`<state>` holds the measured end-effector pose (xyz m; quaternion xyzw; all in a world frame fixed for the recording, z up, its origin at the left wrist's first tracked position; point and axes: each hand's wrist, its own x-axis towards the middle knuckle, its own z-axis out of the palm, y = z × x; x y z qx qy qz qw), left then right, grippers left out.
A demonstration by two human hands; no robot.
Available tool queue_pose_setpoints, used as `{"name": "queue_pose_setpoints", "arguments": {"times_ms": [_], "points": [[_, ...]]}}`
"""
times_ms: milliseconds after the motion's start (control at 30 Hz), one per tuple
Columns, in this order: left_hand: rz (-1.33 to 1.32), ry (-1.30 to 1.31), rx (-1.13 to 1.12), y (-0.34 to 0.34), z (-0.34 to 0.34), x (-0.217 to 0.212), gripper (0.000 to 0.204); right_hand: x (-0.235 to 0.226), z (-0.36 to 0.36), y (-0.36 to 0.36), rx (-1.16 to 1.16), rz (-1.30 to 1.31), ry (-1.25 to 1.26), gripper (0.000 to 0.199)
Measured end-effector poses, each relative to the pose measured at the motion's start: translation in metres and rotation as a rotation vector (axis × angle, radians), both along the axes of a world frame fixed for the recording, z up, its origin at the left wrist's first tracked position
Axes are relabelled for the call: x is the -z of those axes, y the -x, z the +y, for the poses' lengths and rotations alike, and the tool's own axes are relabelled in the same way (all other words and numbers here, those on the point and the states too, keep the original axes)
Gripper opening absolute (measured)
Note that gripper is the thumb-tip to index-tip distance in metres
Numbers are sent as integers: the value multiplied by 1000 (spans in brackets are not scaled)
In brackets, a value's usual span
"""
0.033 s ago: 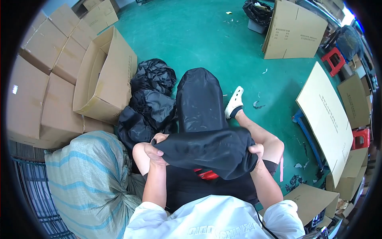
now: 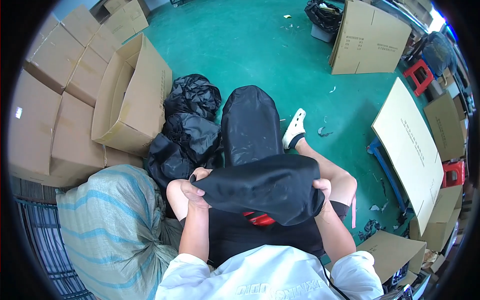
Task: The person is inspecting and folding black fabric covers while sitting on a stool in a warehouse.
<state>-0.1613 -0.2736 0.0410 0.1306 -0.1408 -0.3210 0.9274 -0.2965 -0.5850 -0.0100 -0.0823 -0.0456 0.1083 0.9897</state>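
Note:
A black fabric bag [image 2: 260, 187] stretches between my two hands, above my lap. My left hand [image 2: 196, 189] grips its narrow left end, with the thumb on top. At its wider, rounded right end my right hand [image 2: 322, 190] takes hold; most of those fingers are behind the cloth. Just beyond the bag stands a long, rounded form in black cloth [image 2: 252, 125], its near end hidden by the bag. Something red [image 2: 259, 218] shows below the bag, between my thighs.
Several bunched black bundles [image 2: 192, 130] lie to the left, beside an opened carton [image 2: 142, 95] and stacked boxes [image 2: 55, 120]. A striped woven sack [image 2: 107, 220] bulges at near left. On the right, a cardboard sheet [image 2: 412, 155] leans on a blue frame [image 2: 387, 172]; red stools [image 2: 419, 77] stand beyond.
The bag's upper edge near my right hand has risen slightly and its cloth looks smoother and fuller. Both hands keep nearly the same place and grip.

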Motion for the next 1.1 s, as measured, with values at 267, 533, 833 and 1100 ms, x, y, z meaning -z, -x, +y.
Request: {"name": "queue_pose_setpoints", "arguments": {"times_ms": [267, 533, 833, 1100], "points": [[324, 15, -57, 9, 6, 27, 38, -61, 8, -14, 22, 245, -266, 63], [-5, -118, -150, 14, -17, -7, 81, -62, -9, -25, 92, 207, -166, 72], [96, -151, -223, 6, -22, -9, 86, -15, -37, -9, 129, 66, 43, 107], [-18, -105, -92, 10, 29, 8, 49, -26, -51, -1, -50, 71, 283, 91]]}}
